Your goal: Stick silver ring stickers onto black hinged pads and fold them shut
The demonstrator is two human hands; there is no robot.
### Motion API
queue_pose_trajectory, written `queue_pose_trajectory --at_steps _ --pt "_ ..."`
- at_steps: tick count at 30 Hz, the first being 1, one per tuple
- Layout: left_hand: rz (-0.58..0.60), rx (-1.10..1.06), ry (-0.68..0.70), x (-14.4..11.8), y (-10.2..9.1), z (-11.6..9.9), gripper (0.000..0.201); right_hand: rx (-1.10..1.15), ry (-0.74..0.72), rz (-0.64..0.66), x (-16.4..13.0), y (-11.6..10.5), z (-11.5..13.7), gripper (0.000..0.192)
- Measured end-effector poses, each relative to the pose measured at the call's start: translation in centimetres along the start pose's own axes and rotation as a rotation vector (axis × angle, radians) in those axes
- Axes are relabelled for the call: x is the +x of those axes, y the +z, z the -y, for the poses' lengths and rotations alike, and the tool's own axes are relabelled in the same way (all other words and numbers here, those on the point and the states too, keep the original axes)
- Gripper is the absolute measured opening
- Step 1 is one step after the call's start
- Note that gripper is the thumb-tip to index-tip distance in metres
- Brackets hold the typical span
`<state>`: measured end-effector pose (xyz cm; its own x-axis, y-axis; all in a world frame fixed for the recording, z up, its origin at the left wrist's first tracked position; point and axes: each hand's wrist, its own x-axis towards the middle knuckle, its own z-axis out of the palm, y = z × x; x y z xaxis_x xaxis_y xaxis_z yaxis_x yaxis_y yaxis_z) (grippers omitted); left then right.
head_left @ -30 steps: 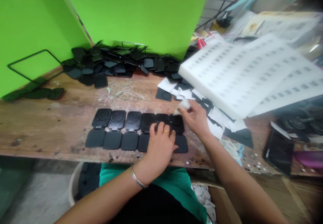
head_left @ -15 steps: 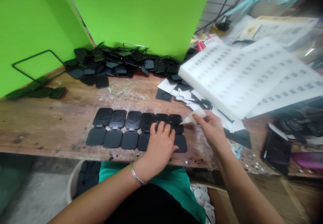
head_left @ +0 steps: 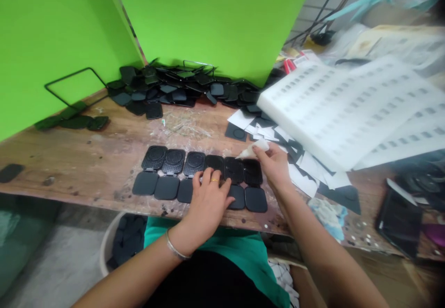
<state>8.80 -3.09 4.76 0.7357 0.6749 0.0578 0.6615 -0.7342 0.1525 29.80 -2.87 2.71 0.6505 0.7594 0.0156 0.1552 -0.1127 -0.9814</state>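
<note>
the right hand [head_left: 276,166] has its fingers [head_left: 261,149] pinched together on a small white squeeze tube [head_left: 253,149], its pointed tip aimed left and down over the far end of a row of open black cases [head_left: 203,176]. the tip hangs just above the textured half of one of the right-hand cases, a grip that would suit laying a fine bead, though no bead shows.

the left hand [head_left: 208,201] lies flat on the middle of the row, its fingers [head_left: 205,178] spread and pressing down across the fourth case and the one beside it, holding nothing; the pressure looks meant to keep the hinged pieces from sliding while the other hand works. a gold ring sits on one finger and a silver bangle [head_left: 174,250] on the wrist.

the six cases lie side by side near the front edge of the wooden bench [head_left: 86,160], each opened flat with the ribbed half away from the person and the smooth half nearer, so all the insides face up together.

further out, a heap of loose black cases [head_left: 174,90] is piled against the green wall [head_left: 208,16]. to the right, black and white square cards [head_left: 264,129] lie scattered, partly under a tilted white foam tray [head_left: 347,109] with rows of slots. a pale bucket [head_left: 118,243] holding more black parts stands under the bench.
</note>
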Motion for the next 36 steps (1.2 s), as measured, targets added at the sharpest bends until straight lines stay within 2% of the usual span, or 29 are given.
queue_pose_trajectory --at_steps 5,9,13,16,20,25,31,36 --pt "0.012 0.011 0.010 0.1 0.0 -0.1 0.042 -0.092 -0.023 0.031 0.4 1.0 -0.1 0.031" --pt "-0.001 0.026 0.013 0.1 0.2 -0.1 0.043 -0.201 -0.106 0.034 0.3 1.2 0.5 0.026" --pt "0.009 0.021 0.011 0.2 0.2 -0.1 0.044 -0.416 -0.206 0.022 -0.4 0.4 1.5 0.023" --pt "0.019 0.016 0.014 0.2 0.1 -0.1 0.044 -0.492 -0.247 0.062 -1.2 -0.6 2.3 0.022" --pt "0.014 0.020 0.025 0.2 0.1 -0.1 0.046 -0.502 -0.261 0.154 -2.3 -1.1 2.8 0.022" --pt "0.011 0.030 0.037 0.1 -0.1 -0.1 0.049 -0.417 -0.248 0.231 -2.8 0.7 2.9 0.023" --pt "0.026 0.028 0.035 0.1 -0.1 -0.1 0.051 -0.439 -0.344 0.184 -1.4 2.9 2.7 0.020" --pt "0.016 0.020 0.033 0.0 0.0 -0.1 0.052 -0.519 -0.369 0.130 -0.2 1.7 2.2 0.019"
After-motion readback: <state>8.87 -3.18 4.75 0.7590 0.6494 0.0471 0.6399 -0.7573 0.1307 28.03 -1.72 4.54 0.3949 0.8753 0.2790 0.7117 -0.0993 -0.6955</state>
